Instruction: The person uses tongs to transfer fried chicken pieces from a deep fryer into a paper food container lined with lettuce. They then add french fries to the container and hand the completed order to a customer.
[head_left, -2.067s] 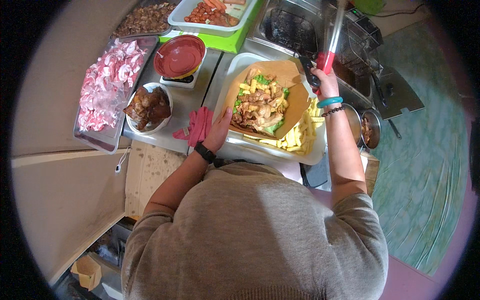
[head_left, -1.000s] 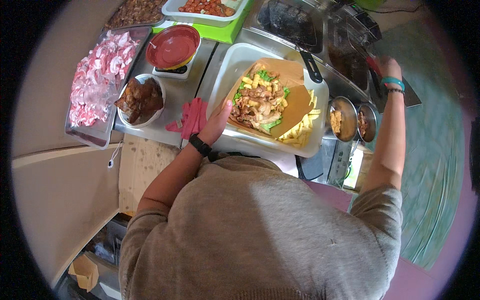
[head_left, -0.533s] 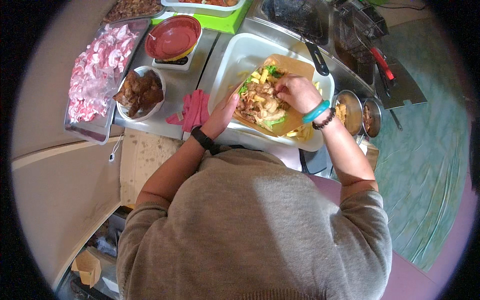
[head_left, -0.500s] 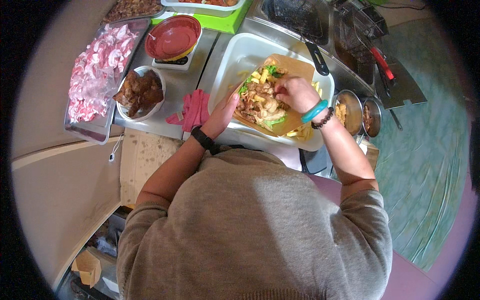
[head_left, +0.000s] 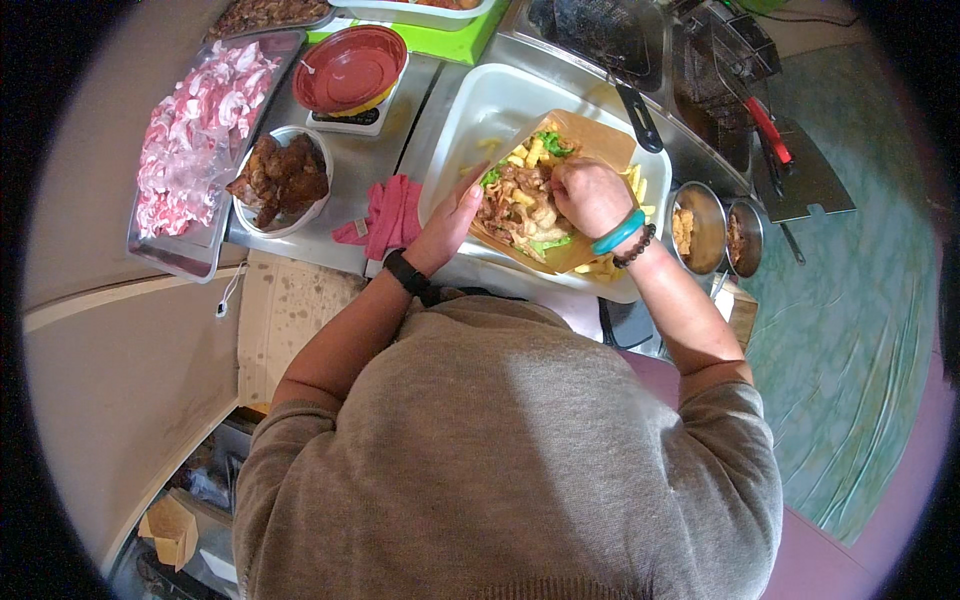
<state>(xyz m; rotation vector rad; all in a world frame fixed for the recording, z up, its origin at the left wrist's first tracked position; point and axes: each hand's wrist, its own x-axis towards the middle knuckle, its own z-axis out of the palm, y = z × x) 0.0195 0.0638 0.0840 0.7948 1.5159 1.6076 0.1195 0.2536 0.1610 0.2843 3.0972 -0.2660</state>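
Two bare hands at an open paper box of food; clock directions are read from the middle of the box, with twelve toward the upper edge of the view. The brown box (head_left: 600,137) stands inside a white tub (head_left: 482,108) on the metal tabletop (head_left: 405,100), among loose fries (head_left: 641,190). It carries sliced meat (head_left: 527,205) and lettuce (head_left: 553,144).

Handling, as judged: the box is probably light, with thin, bendable walls, and its filling makes up most of the weight. The outer wall could buckle under a hard squeeze, so support is best given low on opposite sides, or from beneath. The meat looks soft, moist and slippery, and should tear or slide easily; a light pinch suits it.

Fingers: the left hand (head_left: 452,228) lies between eight and nine o'clock, along the box's side, its thumb apart from the rest; whether the wall is gripped between them cannot be told. The right hand (head_left: 593,200) is at three o'clock, over the meat, knuckles bent and fingers curled inward; their tips are hidden, so whether they pinch anything cannot be told.
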